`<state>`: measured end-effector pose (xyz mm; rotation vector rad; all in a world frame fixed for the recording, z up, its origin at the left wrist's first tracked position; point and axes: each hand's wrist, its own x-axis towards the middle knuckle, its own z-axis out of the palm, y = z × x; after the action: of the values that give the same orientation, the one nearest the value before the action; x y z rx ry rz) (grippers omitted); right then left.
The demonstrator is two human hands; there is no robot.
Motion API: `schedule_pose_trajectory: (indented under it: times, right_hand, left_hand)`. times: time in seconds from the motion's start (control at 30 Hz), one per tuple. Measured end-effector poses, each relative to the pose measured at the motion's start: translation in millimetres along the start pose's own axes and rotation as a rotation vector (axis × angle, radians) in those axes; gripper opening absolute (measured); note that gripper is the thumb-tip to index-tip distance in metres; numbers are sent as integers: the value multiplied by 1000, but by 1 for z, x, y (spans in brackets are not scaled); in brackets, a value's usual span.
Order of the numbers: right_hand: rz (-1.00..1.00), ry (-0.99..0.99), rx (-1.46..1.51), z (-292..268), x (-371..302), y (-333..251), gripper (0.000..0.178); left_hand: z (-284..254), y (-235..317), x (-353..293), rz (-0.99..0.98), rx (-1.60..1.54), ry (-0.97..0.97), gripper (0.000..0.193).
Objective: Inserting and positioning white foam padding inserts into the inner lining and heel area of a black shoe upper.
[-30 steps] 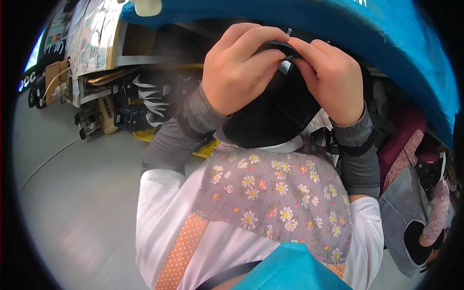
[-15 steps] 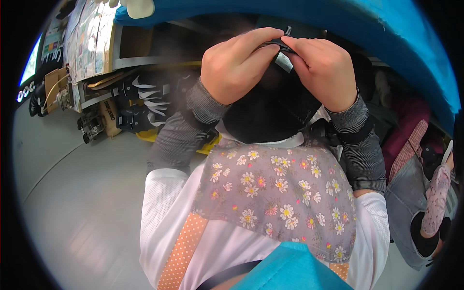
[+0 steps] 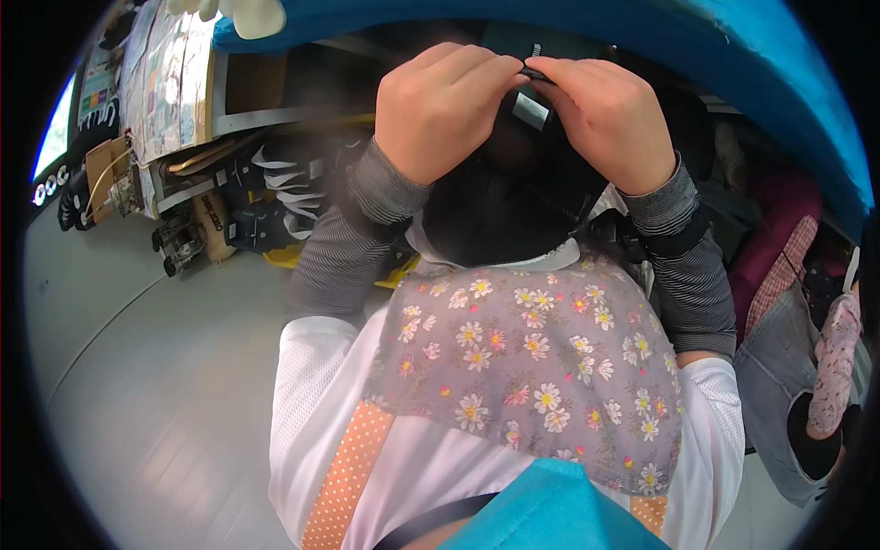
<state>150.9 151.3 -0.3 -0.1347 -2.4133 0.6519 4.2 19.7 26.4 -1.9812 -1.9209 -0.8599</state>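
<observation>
Both hands are raised together at the top middle, fingertips nearly meeting. My left hand (image 3: 438, 115) pinches the edge of a black fabric piece (image 3: 500, 206). Close beside it, my right hand (image 3: 610, 119) pinches the same edge, thumb and fingers pressed together. Below the fingertips a small pale grey label (image 3: 531, 111) shows between the hands. From there the dark cloth hangs toward my lap, and its exact shape is lost against the dark background. Just beyond the fingertips stands a small ribbed metal part (image 3: 536, 50).
A blue cover (image 3: 770, 82) curves along the top and right. At left, black pieces with white strips (image 3: 291, 188) lie stacked under a paper-covered board (image 3: 170, 82). Grey floor (image 3: 165, 394) spreads lower left. A co-worker's patterned sleeve (image 3: 834, 367) shows at far right.
My hands have shifted slightly left and up, and the fingers have rolled the fabric edge. More of the pale label now faces me. At right, the co-worker's arm has moved a little.
</observation>
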Motion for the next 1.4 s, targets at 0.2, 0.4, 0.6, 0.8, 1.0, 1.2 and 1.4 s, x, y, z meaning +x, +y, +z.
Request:
schedule_pose_trajectory:
  times: [0.2, 0.4, 0.6, 0.8, 1.0, 1.2, 1.4]
  right_hand:
    - [-19, 82, -50, 2, 11, 2, 17]
    - [-41, 44, -64, -22, 25, -13, 24]
    - [-52, 82, -28, -26, 23, -11, 24]
    - [-90, 61, -15, -22, 39, 0, 22]
    - [191, 99, 295, -29, 57, 12, 10]
    - [400, 71, 370, -48, 77, 22, 18]
    - [401, 17, 372, -20, 77, 45, 26]
  left_hand:
    - [-16, 1, 11, -154, -197, -9, 17]
    - [-41, 7, 21, -230, -30, -92, 18]
    - [-40, 0, 19, -66, -36, -29, 14]
    - [-39, -4, 32, -45, -36, -100, 14]
    - [-65, -2, 63, -838, -774, 29, 12]
    - [-28, -84, 5, -844, -895, 42, 28]
    - [20, -58, 10, -1126, -1218, 42, 54]
